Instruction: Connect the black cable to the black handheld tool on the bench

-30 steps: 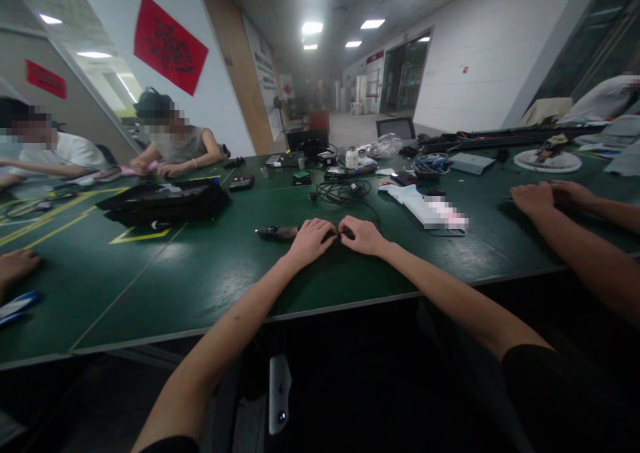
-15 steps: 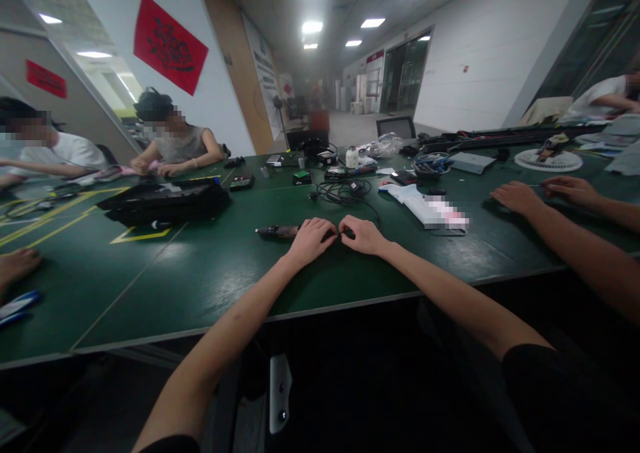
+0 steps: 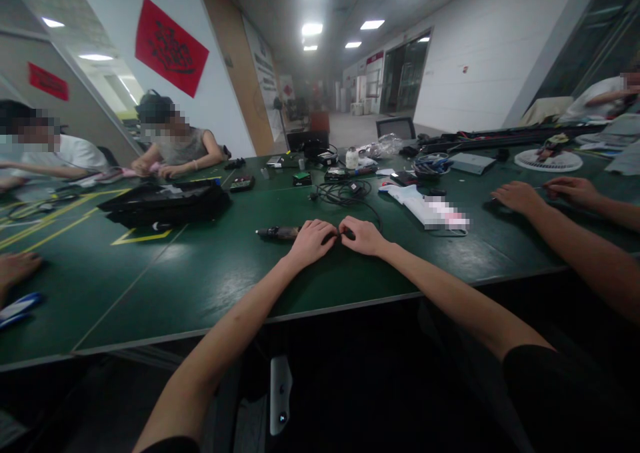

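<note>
A dark, slim electric screwdriver (image 3: 278, 232) lies along the green table with its bit pointing left. My left hand (image 3: 313, 241) is closed around its rear end. Close beside it, my right hand (image 3: 364, 236) is closed in a pinch at the black power cord (image 3: 379, 219), where the cord meets the tool's tail. The fingers hide the joint itself, so I cannot tell whether cord and tool are connected. From my right hand the cord runs back to a loose coil (image 3: 345, 191) with a plug on the table.
A black tray-like case (image 3: 165, 203) stands to the left, and blue-handled pliers (image 3: 20, 308) lie at the far left edge. A white packet (image 3: 413, 199) is beyond my right hand. Co-workers' hands (image 3: 520, 196) are at the right; other people sit across the table.
</note>
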The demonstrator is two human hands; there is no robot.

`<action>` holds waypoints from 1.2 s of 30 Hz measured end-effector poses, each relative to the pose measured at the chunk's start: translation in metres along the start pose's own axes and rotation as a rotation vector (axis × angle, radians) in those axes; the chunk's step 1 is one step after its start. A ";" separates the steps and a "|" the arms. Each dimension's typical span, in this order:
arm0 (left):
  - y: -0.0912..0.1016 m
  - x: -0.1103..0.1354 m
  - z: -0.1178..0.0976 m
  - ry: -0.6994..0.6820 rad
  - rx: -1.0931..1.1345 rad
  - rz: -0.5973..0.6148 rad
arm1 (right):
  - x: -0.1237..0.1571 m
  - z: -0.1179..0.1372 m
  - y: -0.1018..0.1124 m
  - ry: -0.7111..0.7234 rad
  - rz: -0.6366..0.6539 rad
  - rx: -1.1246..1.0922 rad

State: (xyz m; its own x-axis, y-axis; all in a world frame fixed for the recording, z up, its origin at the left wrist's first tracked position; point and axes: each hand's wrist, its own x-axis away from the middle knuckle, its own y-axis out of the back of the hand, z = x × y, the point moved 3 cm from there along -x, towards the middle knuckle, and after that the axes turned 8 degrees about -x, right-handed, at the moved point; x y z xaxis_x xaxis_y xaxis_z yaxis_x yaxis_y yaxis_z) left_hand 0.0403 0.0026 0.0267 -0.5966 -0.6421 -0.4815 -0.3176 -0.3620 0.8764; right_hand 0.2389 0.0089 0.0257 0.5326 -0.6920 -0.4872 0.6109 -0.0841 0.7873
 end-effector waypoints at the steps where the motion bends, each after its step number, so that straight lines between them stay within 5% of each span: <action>1: 0.000 0.000 0.000 0.007 -0.001 -0.001 | 0.000 0.000 0.000 -0.001 0.004 -0.003; 36: -0.001 0.000 0.002 0.019 0.013 0.037 | 0.000 0.000 0.001 -0.001 -0.002 0.001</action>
State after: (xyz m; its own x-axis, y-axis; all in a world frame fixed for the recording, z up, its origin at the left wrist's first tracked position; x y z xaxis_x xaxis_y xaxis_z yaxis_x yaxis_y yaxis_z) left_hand 0.0391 0.0041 0.0263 -0.5941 -0.6676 -0.4488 -0.3049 -0.3294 0.8936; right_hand 0.2391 0.0084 0.0262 0.5309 -0.6924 -0.4886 0.6115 -0.0862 0.7865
